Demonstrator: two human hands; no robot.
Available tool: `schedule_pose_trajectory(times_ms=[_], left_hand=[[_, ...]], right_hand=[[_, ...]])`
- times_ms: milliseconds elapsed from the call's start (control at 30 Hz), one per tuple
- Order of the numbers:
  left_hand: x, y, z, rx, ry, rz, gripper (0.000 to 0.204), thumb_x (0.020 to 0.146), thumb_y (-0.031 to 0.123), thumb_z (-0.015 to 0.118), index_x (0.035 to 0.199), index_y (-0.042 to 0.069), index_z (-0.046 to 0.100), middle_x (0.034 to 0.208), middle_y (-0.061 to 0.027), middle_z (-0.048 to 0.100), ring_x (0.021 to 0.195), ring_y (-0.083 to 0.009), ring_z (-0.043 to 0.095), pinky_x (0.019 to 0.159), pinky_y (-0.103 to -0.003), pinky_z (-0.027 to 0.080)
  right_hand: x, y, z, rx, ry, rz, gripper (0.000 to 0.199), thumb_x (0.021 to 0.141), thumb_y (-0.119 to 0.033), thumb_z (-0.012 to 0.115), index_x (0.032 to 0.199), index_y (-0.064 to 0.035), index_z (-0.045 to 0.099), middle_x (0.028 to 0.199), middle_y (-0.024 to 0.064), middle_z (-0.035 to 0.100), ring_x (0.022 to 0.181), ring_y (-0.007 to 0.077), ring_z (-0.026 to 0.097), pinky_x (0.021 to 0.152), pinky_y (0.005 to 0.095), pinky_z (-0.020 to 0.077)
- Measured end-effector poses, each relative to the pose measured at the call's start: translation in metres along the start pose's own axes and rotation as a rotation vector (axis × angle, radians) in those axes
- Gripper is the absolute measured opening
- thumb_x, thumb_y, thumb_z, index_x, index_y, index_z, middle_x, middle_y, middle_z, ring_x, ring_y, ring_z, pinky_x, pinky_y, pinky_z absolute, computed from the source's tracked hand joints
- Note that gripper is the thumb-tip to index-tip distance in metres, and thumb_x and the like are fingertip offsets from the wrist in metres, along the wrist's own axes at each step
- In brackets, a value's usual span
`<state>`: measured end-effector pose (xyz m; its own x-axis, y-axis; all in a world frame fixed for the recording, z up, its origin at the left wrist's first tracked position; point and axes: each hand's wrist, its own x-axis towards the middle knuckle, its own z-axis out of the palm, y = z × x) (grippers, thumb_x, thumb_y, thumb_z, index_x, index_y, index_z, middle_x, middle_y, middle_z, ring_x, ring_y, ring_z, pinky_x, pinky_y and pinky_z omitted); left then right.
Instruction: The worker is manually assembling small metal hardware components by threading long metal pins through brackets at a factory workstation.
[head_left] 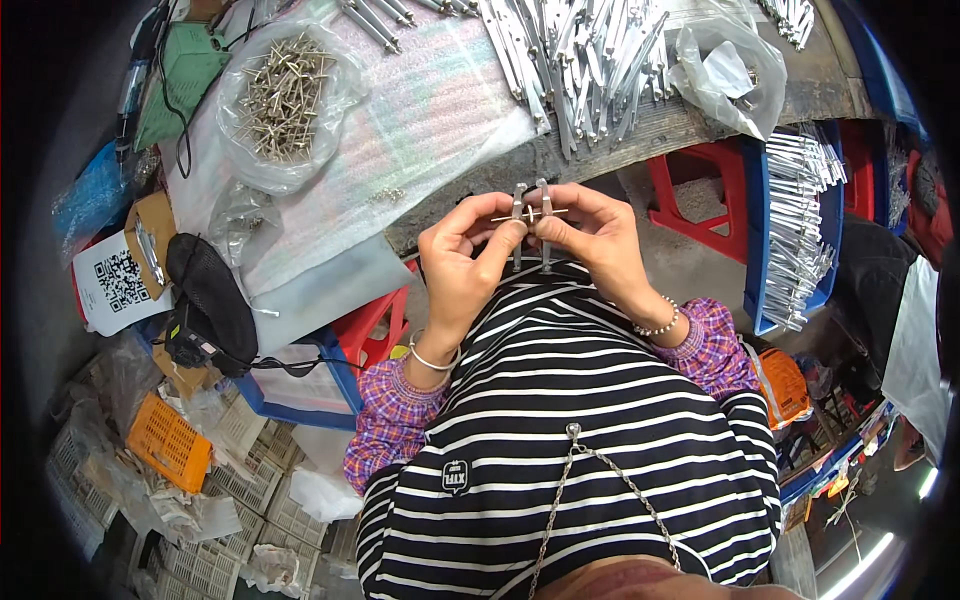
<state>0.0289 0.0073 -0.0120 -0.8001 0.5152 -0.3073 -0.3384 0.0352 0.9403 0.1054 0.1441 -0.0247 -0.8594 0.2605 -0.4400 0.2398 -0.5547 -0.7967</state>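
Observation:
My left hand (462,262) and my right hand (598,240) meet just off the table's near edge. Each pinches a narrow silver metal strip between thumb and fingers: the left strip (518,258) and the right strip (546,258) stand side by side, nearly parallel. A thin metal pin (531,214) runs crosswise at the strips, its ends showing on both sides. Whether it passes through holes in them is too small to tell. Beyond my hands, a pile of similar silver strips (590,70) lies on the table.
An open plastic bag (238,130) of metal pins stands at the table's left. Another clear bag (690,75) sits at the right. A blue bin (757,290) of silver strips is to my right, near a red stool (690,220). A black pouch (215,290) lies left.

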Motion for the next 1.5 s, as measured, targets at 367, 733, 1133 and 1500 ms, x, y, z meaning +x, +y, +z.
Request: schedule_pose_trajectory(times_ms=[367,733,1133,1500], left_hand=[[0.0015,-0.0013,-0.0008,-0.016,-0.011,-0.008,0.018,0.079,-0.004,0.064,0.097,-0.006,0.061,0.088,-0.0062,0.063,0.078,-0.0092,0.060,0.071,-0.021,0.050],[-0.0008,-0.0006,0.0035,0.017,0.021,0.044,0.018,0.079,-0.004,0.065,0.096,-0.006,0.063,0.086,-0.0044,0.064,0.075,-0.0078,0.058,0.069,-0.019,0.046],[-0.0013,-0.0023,0.0047,0.117,0.052,0.074,0.018,0.078,-0.003,0.066,0.096,-0.005,0.064,0.085,-0.0057,0.065,0.076,-0.0084,0.059,0.067,-0.019,0.047],[0.0015,-0.0026,0.0084,0.213,0.067,0.131,0.015,0.076,-0.004,0.065,0.090,-0.004,0.065,0.077,-0.0044,0.063,0.065,-0.0052,0.055,0.055,-0.017,0.042]], right_hand=[[0.0005,0.0005,-0.0051,-0.103,0.007,-0.098,0.020,0.079,0.002,0.064,0.099,0.0034,0.063,0.092,0.0081,0.063,0.080,0.0133,0.061,0.072,0.0241,0.0506],[-0.0029,0.0010,-0.0045,-0.101,0.038,-0.042,0.018,0.077,0.005,0.064,0.095,0.0043,0.063,0.091,0.0092,0.065,0.082,0.0133,0.062,0.073,0.0240,0.0519],[-0.0008,0.0038,-0.0069,-0.146,0.037,-0.112,0.016,0.076,0.005,0.065,0.092,0.0041,0.065,0.087,0.0084,0.064,0.080,0.0137,0.062,0.075,0.0246,0.0506],[-0.0011,0.0036,-0.0055,-0.153,0.057,-0.119,0.015,0.076,0.003,0.067,0.091,0.0034,0.065,0.087,0.0083,0.065,0.078,0.0123,0.062,0.070,0.0227,0.0506]])
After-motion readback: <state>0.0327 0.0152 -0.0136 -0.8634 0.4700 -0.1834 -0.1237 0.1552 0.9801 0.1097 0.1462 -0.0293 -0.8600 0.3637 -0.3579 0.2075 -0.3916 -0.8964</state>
